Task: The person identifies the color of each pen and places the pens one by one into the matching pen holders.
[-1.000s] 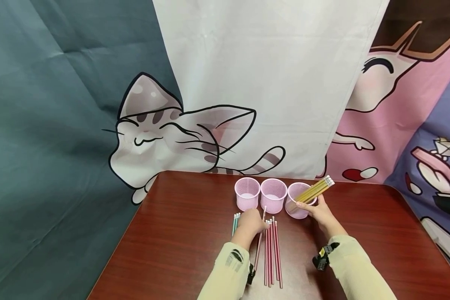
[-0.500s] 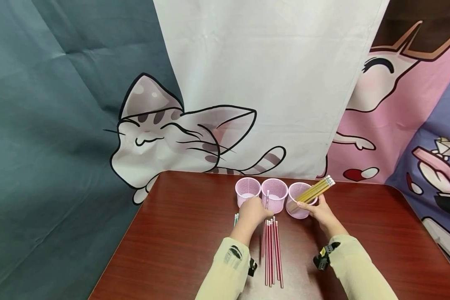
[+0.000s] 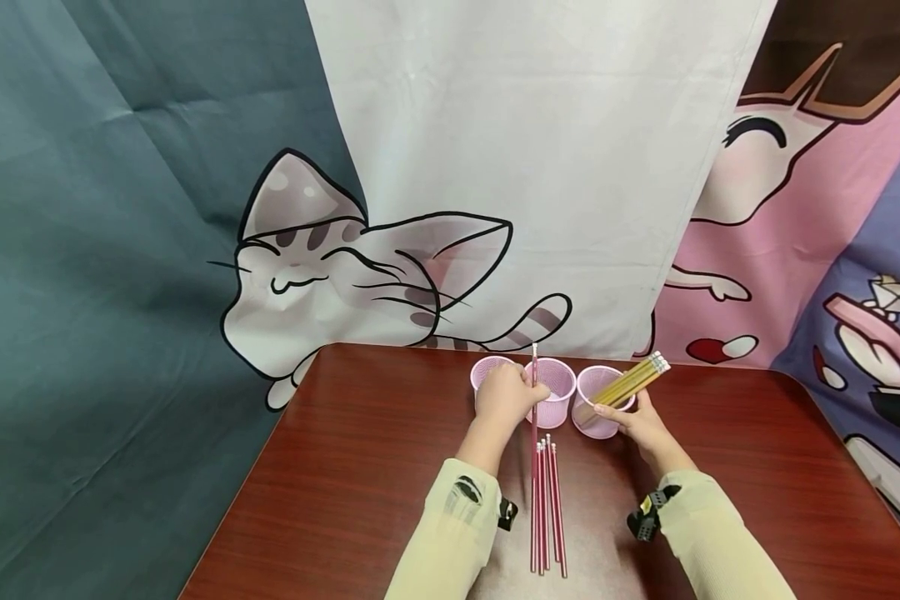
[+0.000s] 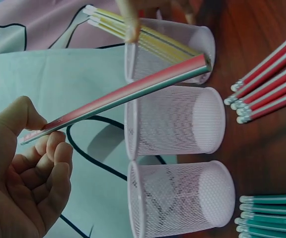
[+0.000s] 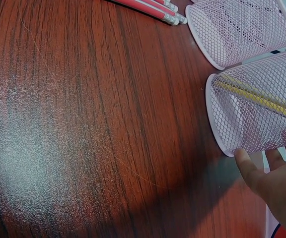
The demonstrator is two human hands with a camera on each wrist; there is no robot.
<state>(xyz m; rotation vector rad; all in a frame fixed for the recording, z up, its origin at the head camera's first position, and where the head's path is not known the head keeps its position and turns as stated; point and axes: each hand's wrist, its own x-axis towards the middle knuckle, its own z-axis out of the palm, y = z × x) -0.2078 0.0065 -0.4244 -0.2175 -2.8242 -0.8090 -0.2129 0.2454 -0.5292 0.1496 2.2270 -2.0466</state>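
Note:
My left hand (image 3: pixel 504 402) pinches a red pencil (image 4: pixel 133 92) near its eraser end, between thumb and fingers. The pencil hangs in front of the middle pink mesh pencil cup (image 3: pixel 557 413), its lower end pointing down toward the table. On the right, my right hand (image 3: pixel 648 431) holds the right mesh pencil cup (image 3: pixel 588 422), thumb at the rim and fingers along the side. Several yellow pencils (image 3: pixel 630 384) lean in that cup, eraser ends up. The left cup (image 4: pixel 182 198), partly covered by my left hand in the head view, has nothing in it.
Several red pencils (image 3: pixel 547 517) lie side by side on the wooden table (image 3: pixel 360 467), erasers toward the cups. Green pencils (image 4: pixel 269 215) lie near the left cup, hidden behind my left forearm in the head view. A printed cloth (image 3: pixel 555 167) hangs behind the table.
My left hand has risen and moved toward the cups, lifting the red pencil upright from among the others. The right hand and its cup stay in place.

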